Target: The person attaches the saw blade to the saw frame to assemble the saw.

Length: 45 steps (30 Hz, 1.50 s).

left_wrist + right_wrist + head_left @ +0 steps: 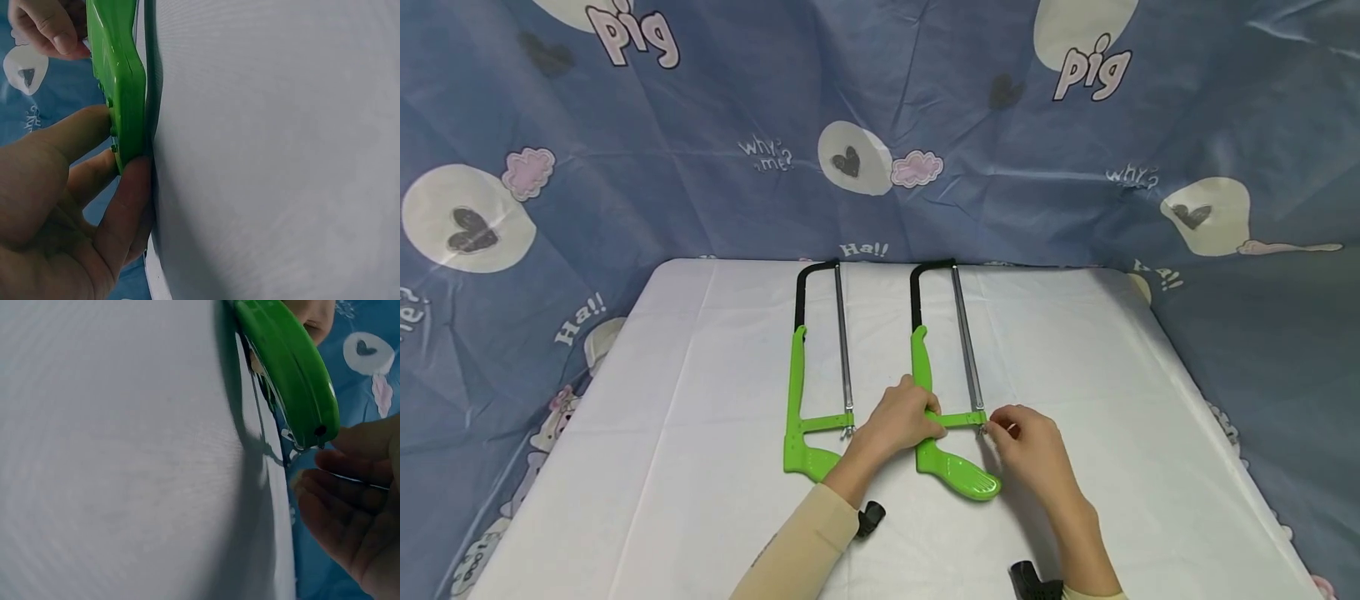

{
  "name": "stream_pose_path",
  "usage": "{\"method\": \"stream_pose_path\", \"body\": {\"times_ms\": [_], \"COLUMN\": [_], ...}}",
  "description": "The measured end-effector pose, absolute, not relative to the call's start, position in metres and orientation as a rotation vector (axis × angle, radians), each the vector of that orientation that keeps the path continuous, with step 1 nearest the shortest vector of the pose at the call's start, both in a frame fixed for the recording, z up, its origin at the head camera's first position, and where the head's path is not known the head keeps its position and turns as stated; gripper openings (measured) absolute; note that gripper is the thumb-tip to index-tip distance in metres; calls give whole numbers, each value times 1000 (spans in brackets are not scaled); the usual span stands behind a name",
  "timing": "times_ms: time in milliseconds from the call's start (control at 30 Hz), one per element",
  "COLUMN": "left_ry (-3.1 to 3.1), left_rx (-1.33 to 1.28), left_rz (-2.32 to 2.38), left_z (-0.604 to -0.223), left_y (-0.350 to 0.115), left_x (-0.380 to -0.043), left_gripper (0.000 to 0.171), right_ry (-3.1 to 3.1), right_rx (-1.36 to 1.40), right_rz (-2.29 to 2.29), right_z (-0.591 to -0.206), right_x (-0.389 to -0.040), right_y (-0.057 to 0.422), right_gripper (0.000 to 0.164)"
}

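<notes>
Two hacksaws with bright green frames, black front bows and grey blades lie side by side on a white-covered table. My left hand (901,417) grips the green frame of the right hacksaw (958,475), where the crossbar meets the spine. At the near end of its blade (968,342), the fingertips of my right hand (1030,446) pinch at a small wing nut (981,431). In the right wrist view the green handle (294,369) partly hides those fingertips. The left wrist view has my left fingers and thumb around the green frame (122,81).
The other hacksaw (795,400) lies to the left, its handle partly behind my left forearm. The white tablecloth (700,500) spreads around both saws. A blue printed cloth (715,200) hangs behind the table and beside it. Black wrist mounts (870,518) sit on both arms.
</notes>
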<state>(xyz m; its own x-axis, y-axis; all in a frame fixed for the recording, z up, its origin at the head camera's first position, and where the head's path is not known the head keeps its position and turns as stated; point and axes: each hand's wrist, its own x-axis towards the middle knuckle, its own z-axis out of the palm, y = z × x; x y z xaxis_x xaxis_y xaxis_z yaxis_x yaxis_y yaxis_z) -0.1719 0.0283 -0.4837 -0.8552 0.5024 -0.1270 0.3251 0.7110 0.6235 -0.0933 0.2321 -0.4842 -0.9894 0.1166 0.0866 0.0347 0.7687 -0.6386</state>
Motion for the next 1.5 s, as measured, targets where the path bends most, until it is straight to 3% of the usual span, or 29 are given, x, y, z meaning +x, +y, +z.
{"method": "stream_pose_path", "body": {"times_ms": [133, 933, 1500], "left_ry": [2628, 2630, 2633], "left_rx": [651, 653, 657], "left_rz": [886, 882, 901], "left_z": [-483, -484, -484], "left_y": [29, 28, 27], "left_x": [-173, -172, -171], "left_gripper": [21, 17, 17], "right_ry": [-2829, -2897, -2847], "right_rx": [-16, -158, 134], "right_rz": [784, 937, 482], "right_z": [-481, -482, -480], "right_x": [-93, -95, -87], "right_y": [230, 229, 220], "right_gripper": [5, 7, 14]}}
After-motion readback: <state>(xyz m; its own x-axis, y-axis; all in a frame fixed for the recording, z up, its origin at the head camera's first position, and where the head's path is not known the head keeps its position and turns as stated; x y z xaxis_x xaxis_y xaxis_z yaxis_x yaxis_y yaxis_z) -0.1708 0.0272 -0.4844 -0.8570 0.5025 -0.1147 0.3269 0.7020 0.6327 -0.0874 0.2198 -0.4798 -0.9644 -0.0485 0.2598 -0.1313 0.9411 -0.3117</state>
